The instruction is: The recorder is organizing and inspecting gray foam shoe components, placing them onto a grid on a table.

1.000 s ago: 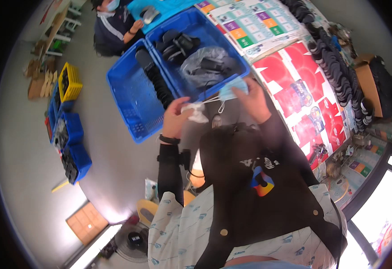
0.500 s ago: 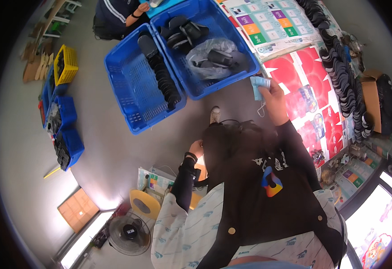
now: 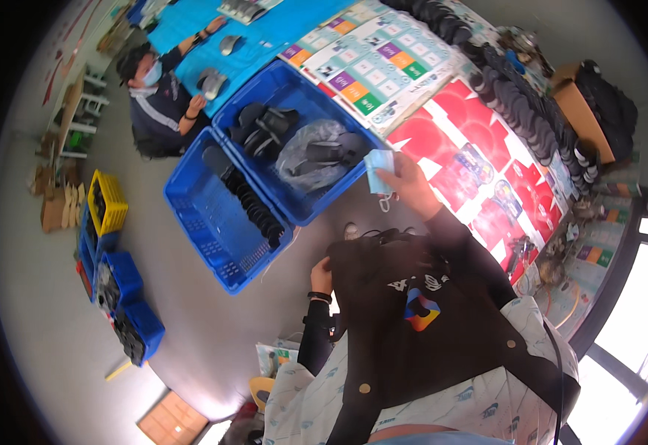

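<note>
Pinched in my right hand (image 3: 407,185) is a folded light blue face mask (image 3: 378,170), its white ear loop hanging below. The hand is raised beside the red-and-white printed table covering (image 3: 463,119), near the corner of a blue crate (image 3: 311,216). My left hand (image 3: 322,276) is low, against the side edge of my dark apron (image 3: 442,356). The apron hides most of its fingers. Inside the crate lie dark shoe pieces (image 3: 263,126) and a clear plastic bag (image 3: 298,159) around more of them. A second blue crate (image 3: 204,215) adjoins it, with a row of dark curved pieces (image 3: 246,200).
At the far left a masked co-worker (image 3: 162,111) sits at a blue-covered table (image 3: 261,37), one hand near a grey shoe piece (image 3: 211,83). Stacked dark soles (image 3: 509,111) line the table's right side. A yellow crate (image 3: 109,202) and blue bins (image 3: 140,326) stand along the left.
The view has shifted, bringing more of the co-worker and blue table into sight. My right hand still holds the mask, and my left stays beside the apron.
</note>
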`<state>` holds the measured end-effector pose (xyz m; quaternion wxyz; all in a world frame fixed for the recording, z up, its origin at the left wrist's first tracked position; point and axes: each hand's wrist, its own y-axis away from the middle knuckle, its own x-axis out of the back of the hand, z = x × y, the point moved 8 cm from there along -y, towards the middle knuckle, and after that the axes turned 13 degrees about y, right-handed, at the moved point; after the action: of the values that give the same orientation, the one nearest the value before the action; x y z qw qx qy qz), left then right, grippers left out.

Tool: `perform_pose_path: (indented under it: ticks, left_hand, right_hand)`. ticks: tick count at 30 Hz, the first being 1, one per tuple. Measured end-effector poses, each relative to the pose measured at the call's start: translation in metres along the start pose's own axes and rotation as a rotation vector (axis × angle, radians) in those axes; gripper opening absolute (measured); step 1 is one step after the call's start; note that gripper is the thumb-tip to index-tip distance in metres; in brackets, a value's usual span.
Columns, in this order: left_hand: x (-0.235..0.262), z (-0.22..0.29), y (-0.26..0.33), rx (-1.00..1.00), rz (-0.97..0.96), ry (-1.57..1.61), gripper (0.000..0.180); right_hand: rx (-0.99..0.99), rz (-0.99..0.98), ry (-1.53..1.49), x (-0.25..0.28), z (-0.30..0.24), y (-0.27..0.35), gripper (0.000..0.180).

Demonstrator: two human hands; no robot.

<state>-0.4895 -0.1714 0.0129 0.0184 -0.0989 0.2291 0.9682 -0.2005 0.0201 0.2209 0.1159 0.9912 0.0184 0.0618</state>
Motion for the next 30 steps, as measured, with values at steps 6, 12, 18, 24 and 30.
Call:
perform_pose_path:
  ticks: [6, 12, 18, 24, 30]
  left_hand:
    - [0.045, -0.04, -0.017, -0.03, 0.348, -0.966, 0.019]
    - [0.029, -0.049, -0.018, 0.084, 0.248, -0.634, 0.025]
    - [0.016, -0.031, -0.03, 0.082, 0.116, -0.485, 0.027]
    - [0.021, -0.03, -0.047, 0.184, -0.285, -1.07, 0.023]
    - [-0.115, 0.292, -0.042, -0.397, -0.066, -0.36, 0.013]
  right_hand:
    - [-0.124, -0.057, 0.139, 0.003, -0.022, 0.011, 0.032]
    - [0.04, 0.167, 0.249, 0.038, -0.034, 0.015, 0.028]
    - [-0.091, -0.042, 0.01, 0.035, -0.041, 0.023, 0.016]
    - [0.275, 0.267, 0.216, 0.035, -0.09, 0.039, 0.013]
    - [0.615, 0.555, 0.325, 0.047, -0.135, 0.073, 0.016]
